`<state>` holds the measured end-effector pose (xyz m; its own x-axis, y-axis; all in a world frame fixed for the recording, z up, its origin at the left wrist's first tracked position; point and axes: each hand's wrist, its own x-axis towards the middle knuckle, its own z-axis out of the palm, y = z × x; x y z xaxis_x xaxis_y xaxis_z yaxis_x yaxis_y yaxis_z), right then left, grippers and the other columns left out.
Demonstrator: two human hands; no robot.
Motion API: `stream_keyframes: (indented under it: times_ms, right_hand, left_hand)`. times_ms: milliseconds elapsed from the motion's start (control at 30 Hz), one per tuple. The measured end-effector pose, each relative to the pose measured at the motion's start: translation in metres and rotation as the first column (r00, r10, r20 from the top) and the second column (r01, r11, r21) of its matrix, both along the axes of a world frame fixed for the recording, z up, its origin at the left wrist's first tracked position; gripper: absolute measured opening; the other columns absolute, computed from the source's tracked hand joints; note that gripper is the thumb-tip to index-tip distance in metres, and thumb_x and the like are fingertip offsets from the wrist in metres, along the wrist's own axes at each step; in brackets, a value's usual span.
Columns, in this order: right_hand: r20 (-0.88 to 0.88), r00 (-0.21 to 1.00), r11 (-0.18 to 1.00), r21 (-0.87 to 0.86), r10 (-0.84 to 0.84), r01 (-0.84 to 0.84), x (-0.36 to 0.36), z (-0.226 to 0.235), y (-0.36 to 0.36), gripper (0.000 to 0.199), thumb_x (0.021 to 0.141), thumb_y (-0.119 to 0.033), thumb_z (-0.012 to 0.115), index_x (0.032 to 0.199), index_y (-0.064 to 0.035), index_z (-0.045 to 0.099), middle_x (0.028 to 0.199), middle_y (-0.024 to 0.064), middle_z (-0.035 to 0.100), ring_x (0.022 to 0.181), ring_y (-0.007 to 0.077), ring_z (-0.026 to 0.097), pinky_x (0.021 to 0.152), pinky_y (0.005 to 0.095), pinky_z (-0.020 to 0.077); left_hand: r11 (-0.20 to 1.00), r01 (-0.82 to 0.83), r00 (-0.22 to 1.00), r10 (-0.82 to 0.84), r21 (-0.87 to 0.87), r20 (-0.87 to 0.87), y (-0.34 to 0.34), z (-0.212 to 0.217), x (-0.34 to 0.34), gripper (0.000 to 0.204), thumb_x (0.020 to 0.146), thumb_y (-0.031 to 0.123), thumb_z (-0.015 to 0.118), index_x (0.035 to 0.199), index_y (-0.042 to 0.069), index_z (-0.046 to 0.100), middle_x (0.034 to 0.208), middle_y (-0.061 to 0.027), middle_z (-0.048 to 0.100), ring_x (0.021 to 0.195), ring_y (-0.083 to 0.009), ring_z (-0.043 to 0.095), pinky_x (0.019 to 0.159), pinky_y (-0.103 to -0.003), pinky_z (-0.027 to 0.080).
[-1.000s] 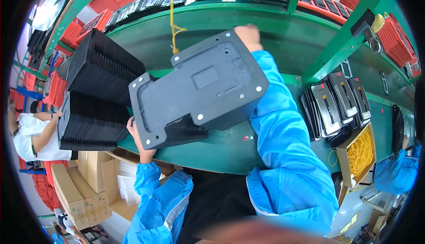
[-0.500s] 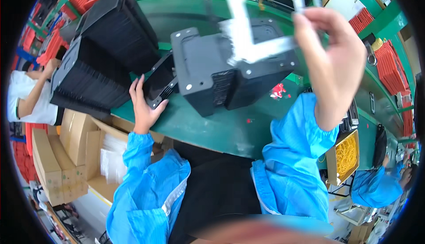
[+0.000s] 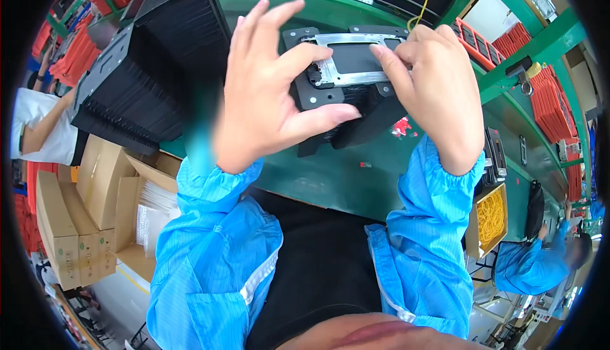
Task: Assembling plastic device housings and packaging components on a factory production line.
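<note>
A silver metal frame, rectangular with a large opening, lies on top of a stack of black plastic trays at the middle of the bench. My right hand grips the frame's right end, thumb on top and fingers curled; the fingertips are partly hidden. My left hand has its fingers spread. Its index fingertip touches the frame's left end, while the thumb sticks out in front of the tray stack.
Tall stacks of black trays stand at the left. Cardboard boxes sit below them. A box of yellow cords is at the right, near a green post. Co-workers are at both sides; one wears a white sleeve.
My right hand has lowered the metal frame from the air onto the tray stack. My left hand has moved from a black part at the left to the frame's left end.
</note>
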<state>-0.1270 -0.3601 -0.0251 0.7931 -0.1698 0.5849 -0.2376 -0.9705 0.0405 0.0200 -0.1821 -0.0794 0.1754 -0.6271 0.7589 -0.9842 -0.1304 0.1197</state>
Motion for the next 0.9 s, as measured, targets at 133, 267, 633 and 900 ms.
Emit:
stream_keyframes:
  times_ms: [133,267,633,900]
  right_hand:
    - [0.027,1.0,0.998,-0.055,-0.005,0.006,-0.005,-0.001,0.004,0.038,0.097,-0.027,0.066,0.074,0.0027,0.072,0.069,0.0111,0.055,0.073,0.0298,0.052,0.069,0.0429,0.0427]
    - [0.046,0.998,0.997,-0.068,-0.032,0.035,-0.011,-0.005,0.006,0.041,0.098,-0.027,0.065,0.07,0.0025,0.07,0.071,0.0107,0.055,0.074,0.0295,0.05,0.07,0.0434,0.0418]
    - [0.022,0.987,0.981,0.108,0.16,-0.161,-0.027,-0.003,-0.046,0.029,0.1,-0.021,0.062,0.089,0.0036,0.072,0.077,0.0136,0.06,0.078,0.0301,0.056,0.073,0.0403,0.0454]
    - [-0.014,0.777,0.771,0.12,-0.629,0.626,-0.211,-0.182,-0.117,0.03,0.095,-0.015,0.066,0.121,0.001,0.068,0.119,0.0233,0.069,0.115,0.0396,0.065,0.099,0.044,0.0512]
  left_hand:
    - [0.999,-0.015,0.999,0.013,0.046,0.047,-0.004,0.014,-0.009,0.089,0.066,0.085,0.069,0.104,0.004,0.073,0.141,-0.0224,0.054,0.138,-0.0513,0.041,0.115,-0.06,0.03]
    - [0.998,-0.017,1.0,0.016,0.062,0.018,-0.005,0.014,-0.019,0.092,0.057,0.084,0.076,0.102,0.004,0.072,0.141,-0.0203,0.056,0.139,-0.0516,0.04,0.114,-0.06,0.031]
    - [0.986,0.166,0.985,-0.166,0.0,-0.042,0.008,0.004,0.002,0.097,0.066,0.08,0.074,0.125,0.004,0.068,0.152,-0.0224,0.044,0.144,-0.0431,0.038,0.118,-0.053,0.029]
    - [0.973,0.127,0.447,-0.228,-0.192,-0.865,0.04,-0.154,-0.033,0.107,0.075,0.031,0.091,0.156,-0.002,0.029,0.156,-0.025,0.033,0.141,-0.0401,0.042,0.118,-0.046,0.03]
